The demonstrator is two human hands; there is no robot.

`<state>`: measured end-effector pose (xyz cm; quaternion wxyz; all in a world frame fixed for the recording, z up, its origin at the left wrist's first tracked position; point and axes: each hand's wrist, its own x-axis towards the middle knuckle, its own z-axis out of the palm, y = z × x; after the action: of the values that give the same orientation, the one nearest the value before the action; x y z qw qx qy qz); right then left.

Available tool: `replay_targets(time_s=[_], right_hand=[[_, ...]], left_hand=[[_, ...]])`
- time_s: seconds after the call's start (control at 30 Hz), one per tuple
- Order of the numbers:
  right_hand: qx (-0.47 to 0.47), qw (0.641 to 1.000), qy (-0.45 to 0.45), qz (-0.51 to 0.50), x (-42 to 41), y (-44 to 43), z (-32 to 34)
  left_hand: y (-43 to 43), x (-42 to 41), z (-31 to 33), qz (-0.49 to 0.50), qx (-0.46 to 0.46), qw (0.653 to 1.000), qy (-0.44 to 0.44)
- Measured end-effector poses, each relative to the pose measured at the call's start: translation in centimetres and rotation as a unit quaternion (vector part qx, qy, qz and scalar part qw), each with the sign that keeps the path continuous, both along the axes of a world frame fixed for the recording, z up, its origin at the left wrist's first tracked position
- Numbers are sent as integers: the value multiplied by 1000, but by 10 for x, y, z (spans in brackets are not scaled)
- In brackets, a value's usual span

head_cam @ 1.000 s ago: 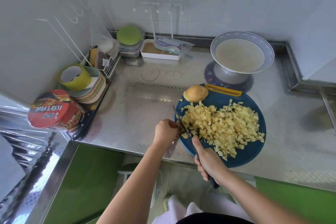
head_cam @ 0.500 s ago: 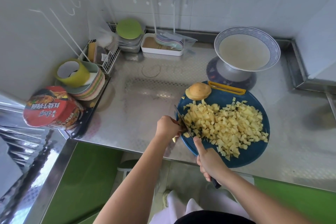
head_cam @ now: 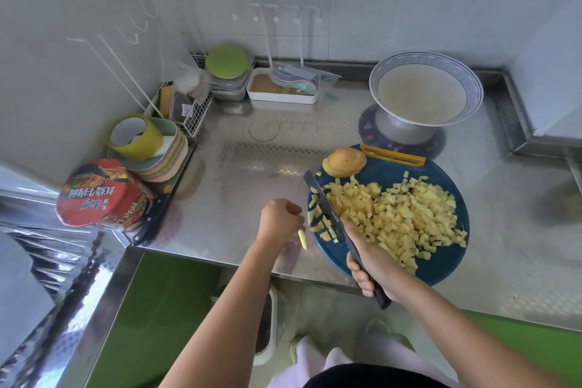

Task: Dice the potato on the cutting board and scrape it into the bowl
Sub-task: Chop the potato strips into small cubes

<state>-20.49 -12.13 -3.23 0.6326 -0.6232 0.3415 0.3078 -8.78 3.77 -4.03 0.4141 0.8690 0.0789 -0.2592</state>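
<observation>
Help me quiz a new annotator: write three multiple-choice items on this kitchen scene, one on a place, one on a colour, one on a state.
1. Where on the cutting board is the unpeeled potato piece? A) its far left edge B) its near edge C) its middle
2. What colour is the cutting board? A) green B) white C) blue
3. How is the knife? A) lying loose B) held in the right hand C) hung up

Key: 1 A, it sits beside the yellow handle. 2 C, blue shows around the diced potato. 3 B, the hand's grip wraps it.
</observation>
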Motion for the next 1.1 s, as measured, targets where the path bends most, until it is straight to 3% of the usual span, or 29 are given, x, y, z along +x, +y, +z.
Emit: replay_targets(time_s=[0.1, 0.23, 0.43, 0.57, 0.77, 0.9, 0.97, 1.1], right_hand=[[1, 1000, -30, 3, 6, -11, 13], [-14, 999, -46, 6, 9, -21, 21], [-21, 998, -54, 12, 3, -29, 22], [-28, 998, -61, 13, -1, -34, 22], [-33, 998, -59, 15, -3, -38, 21], [-30, 997, -66, 13, -5, -38, 20], [-26, 998, -62, 11, -6, -36, 20], [-24, 998, -54, 15, -9, -31, 18]], left_hand=[[11, -2, 2, -104, 65, 991, -48], [16, -17, -1, -269, 133, 949, -94], [19, -19, -5, -317, 167, 924, -135], [22, -13, -3, -333, 187, 917, -114], [10, -23, 1, -164, 43, 982, -85], [-2, -27, 0, 43, -67, 996, -50], [-8, -27, -3, 104, -74, 990, -50], [-18, -30, -10, 121, -37, 991, -45]])
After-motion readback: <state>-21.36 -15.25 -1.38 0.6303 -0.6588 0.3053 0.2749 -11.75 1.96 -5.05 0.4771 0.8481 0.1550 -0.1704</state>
